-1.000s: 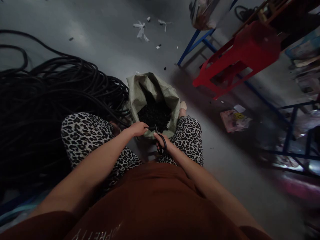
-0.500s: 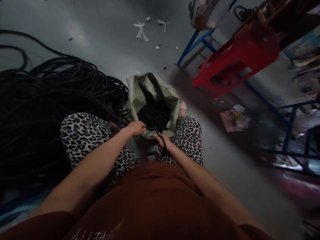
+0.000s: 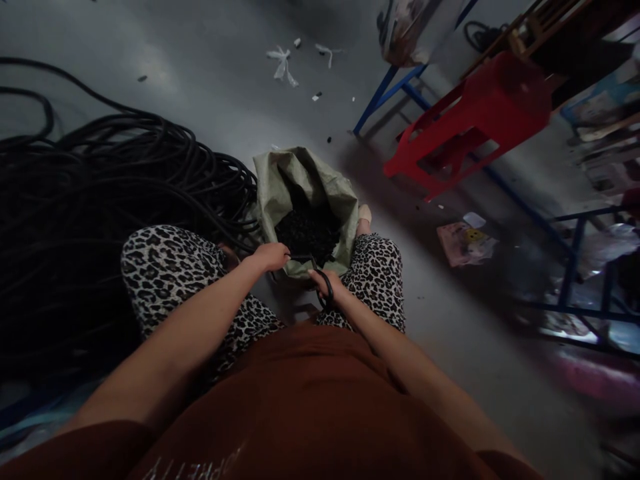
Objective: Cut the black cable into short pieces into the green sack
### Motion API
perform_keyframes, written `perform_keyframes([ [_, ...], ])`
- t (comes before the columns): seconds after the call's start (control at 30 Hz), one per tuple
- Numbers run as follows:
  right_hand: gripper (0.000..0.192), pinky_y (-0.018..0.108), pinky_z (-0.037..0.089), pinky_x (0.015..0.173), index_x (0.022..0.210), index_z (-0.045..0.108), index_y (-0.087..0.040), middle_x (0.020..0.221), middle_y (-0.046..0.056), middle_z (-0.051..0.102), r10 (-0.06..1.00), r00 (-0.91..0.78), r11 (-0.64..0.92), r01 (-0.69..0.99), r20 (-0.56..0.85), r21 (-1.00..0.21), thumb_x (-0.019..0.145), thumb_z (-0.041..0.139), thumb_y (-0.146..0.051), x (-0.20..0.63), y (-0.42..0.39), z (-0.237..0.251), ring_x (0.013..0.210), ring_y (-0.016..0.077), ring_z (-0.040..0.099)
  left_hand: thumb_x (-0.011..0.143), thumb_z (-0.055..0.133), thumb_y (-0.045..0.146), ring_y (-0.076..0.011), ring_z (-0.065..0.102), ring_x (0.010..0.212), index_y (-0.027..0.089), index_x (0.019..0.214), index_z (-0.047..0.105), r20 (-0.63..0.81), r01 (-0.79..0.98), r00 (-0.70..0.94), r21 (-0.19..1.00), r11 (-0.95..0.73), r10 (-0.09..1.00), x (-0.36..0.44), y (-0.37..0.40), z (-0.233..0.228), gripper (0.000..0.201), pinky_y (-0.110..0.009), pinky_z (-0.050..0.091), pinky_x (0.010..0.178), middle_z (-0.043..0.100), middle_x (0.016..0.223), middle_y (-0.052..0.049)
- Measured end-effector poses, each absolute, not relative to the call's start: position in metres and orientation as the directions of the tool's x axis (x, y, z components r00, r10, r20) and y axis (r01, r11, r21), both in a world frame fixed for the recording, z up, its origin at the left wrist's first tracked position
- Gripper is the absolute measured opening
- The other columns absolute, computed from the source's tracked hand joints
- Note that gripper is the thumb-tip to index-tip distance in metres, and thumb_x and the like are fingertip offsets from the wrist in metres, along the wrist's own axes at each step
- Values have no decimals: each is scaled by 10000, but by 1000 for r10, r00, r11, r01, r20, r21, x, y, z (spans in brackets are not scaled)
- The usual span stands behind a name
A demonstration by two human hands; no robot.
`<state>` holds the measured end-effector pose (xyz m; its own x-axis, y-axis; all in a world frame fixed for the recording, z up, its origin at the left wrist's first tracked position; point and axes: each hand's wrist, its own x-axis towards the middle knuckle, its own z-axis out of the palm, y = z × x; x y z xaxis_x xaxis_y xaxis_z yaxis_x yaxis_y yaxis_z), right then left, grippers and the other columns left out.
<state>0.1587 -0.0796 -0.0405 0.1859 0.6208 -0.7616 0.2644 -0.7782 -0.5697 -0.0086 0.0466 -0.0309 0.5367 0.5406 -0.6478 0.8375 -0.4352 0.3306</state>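
Observation:
Between my knees stands a pale green woven sack (image 3: 274,183), its mouth open, with many small black pieces (image 3: 307,230) inside. My left hand (image 3: 273,256) is closed around a black rubber strip (image 3: 301,257), whose end sticks out to the right over the sack's near rim. My right hand (image 3: 325,283) grips black-handled scissors (image 3: 329,288). Their blades point up at the strip's end, though the dim light hides whether they touch it. A large heap of black rubber cord (image 3: 165,150) lies to my left, with strands running toward my left hand.
A red plastic stool (image 3: 475,127) lies tipped to the right, near blue metal frame legs (image 3: 373,107). A pink packet (image 3: 465,243) is on the floor at right. White plastic scraps (image 3: 283,65) lie beyond the sack.
More of the black strip shows between my left hand and the scissors, as my left hand has shifted very slightly left. My right hand has barely moved.

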Motion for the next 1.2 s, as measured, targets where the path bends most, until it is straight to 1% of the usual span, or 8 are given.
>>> perform_keyframes([
  [0.13, 341, 157, 311, 303, 778, 532, -157, 420, -63, 458, 562, 203, -827, 104, -802, -553, 904, 508, -473, 158, -78, -35, 292, 75, 433, 875, 443, 337, -222, 622, 1051, 261, 1152, 671, -602, 833, 552, 358, -422, 577, -10, 49, -32, 367, -262, 476, 830, 690, 1141, -60],
  [0.27, 387, 165, 376, 329, 882, 540, -151, 452, -44, 517, 555, 129, -831, 49, -822, -554, 910, 474, -532, 158, -79, -33, 318, 92, 496, 880, 432, 323, -208, 629, 1024, 255, 1115, 684, -546, 827, 561, 382, -412, 622, -10, 50, -31, 352, -252, 469, 810, 700, 1118, -47],
  [0.4, 414, 166, 397, 351, 931, 531, -153, 483, -35, 546, 564, 78, -826, 33, -822, -563, 911, 455, -559, 157, -80, -34, 341, 99, 527, 882, 427, 325, -198, 631, 1007, 255, 1105, 685, -540, 824, 567, 392, -410, 622, -9, 51, -29, 348, -239, 463, 778, 707, 1099, -39],
  [0.53, 420, 147, 333, 331, 960, 528, -152, 495, -30, 554, 591, 53, -807, 55, -805, -589, 915, 444, -561, 157, -81, -37, 350, 102, 536, 882, 427, 325, -195, 633, 993, 251, 1098, 687, -545, 822, 569, 392, -413, 615, -9, 51, -27, 346, -236, 459, 766, 711, 1081, -37],
  [0.6, 424, 145, 323, 331, 955, 529, -151, 497, -27, 558, 600, 35, -799, 70, -799, -597, 917, 438, -564, 157, -81, -39, 356, 106, 540, 879, 433, 318, -195, 632, 993, 252, 1090, 691, -550, 821, 571, 397, -410, 610, -8, 50, -27, 339, -236, 458, 772, 710, 1079, -37],
  [0.77, 436, 155, 347, 345, 921, 546, -149, 510, -18, 570, 594, 14, -800, 108, -804, -590, 913, 441, -571, 157, -81, -41, 365, 111, 549, 870, 449, 314, -208, 638, 967, 245, 1076, 698, -562, 822, 569, 413, -392, 601, -7, 49, -26, 331, -248, 461, 761, 713, 1057, -52],
  [0.87, 429, 158, 358, 352, 915, 548, -148, 505, -22, 563, 583, 21, -810, 99, -812, -578, 916, 443, -564, 155, -79, -39, 360, 108, 543, 868, 452, 321, -203, 644, 937, 253, 1057, 703, -569, 820, 572, 415, -394, 591, -6, 47, -28, 321, -246, 458, 750, 718, 1029, -46],
  [1.2, 424, 165, 387, 372, 956, 545, -154, 493, -28, 559, 563, 21, -824, 90, -826, -559, 920, 432, -561, 154, -78, -36, 367, 109, 541, 853, 483, 339, -199, 637, 950, 271, 1083, 702, -579, 816, 577, 438, -377, 576, -7, 47, -33, 324, -235, 461, 755, 719, 1037, -35],
])
